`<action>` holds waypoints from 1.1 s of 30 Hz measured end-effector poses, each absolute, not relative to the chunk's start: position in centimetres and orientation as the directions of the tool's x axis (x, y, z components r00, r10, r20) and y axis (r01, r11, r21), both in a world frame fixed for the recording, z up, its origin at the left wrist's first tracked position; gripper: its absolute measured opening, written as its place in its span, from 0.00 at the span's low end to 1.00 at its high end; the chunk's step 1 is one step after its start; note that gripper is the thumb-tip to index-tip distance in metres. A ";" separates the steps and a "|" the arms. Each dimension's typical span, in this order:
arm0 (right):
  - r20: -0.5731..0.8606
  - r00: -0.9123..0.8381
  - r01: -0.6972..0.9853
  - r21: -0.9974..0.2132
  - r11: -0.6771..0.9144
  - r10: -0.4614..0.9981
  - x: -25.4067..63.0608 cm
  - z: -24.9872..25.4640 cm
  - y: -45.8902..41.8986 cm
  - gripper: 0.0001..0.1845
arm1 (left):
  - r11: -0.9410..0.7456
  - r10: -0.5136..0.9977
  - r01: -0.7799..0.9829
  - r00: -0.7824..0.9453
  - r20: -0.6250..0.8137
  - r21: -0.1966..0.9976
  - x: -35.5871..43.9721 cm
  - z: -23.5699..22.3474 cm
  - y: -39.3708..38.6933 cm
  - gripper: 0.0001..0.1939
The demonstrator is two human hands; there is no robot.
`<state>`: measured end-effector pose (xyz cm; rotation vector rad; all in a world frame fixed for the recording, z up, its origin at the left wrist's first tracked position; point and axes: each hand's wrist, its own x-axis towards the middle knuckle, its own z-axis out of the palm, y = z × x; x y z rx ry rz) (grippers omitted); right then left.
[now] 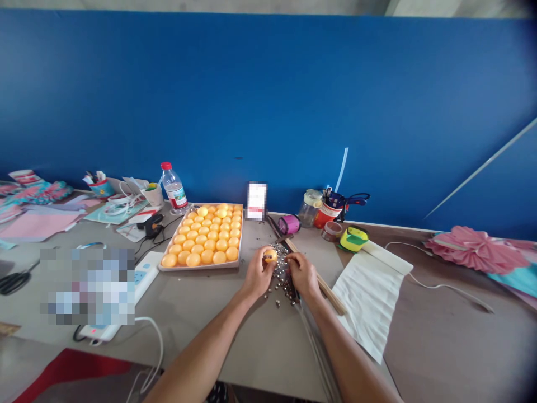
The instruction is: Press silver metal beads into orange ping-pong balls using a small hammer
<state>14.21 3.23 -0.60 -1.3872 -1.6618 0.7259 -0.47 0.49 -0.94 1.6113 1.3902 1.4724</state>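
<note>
My left hand is closed around an orange ball, holding it up just above a pile of small silvery beads on the grey table. My right hand is pinched shut beside the ball, over the beads; what its fingertips hold is too small to name. Left of my hands stands a tray filled with several rows of orange balls.
Thin wooden sticks and a white cloth lie right of my hands. A water bottle, purple tape roll, jar, pen cup, yellow tape measure, power strip, scissors and pink paper fan crowd the table.
</note>
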 end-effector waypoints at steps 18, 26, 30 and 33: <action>0.037 -0.136 -0.180 -0.984 0.012 0.990 13.5 -0.7 3.1 0.13 | -0.311 0.931 0.288 -0.098 0.351 0.906 -0.5 -1.2 0.6 0.17; 0.033 -0.218 -0.321 -0.946 -0.040 0.975 13.1 0.0 2.5 0.11 | -0.405 0.890 0.366 -0.053 0.453 0.838 -0.4 -0.8 0.5 0.15; -0.001 -0.238 -0.338 -0.938 -0.084 0.971 13.1 0.0 2.5 0.11 | -0.421 0.882 0.391 -0.034 0.470 0.819 -0.3 -0.7 0.3 0.16; -0.008 -0.207 -0.297 -0.952 -0.070 0.978 13.0 0.0 2.5 0.11 | -0.380 0.899 0.411 -0.044 0.435 0.828 -0.3 -0.9 0.3 0.17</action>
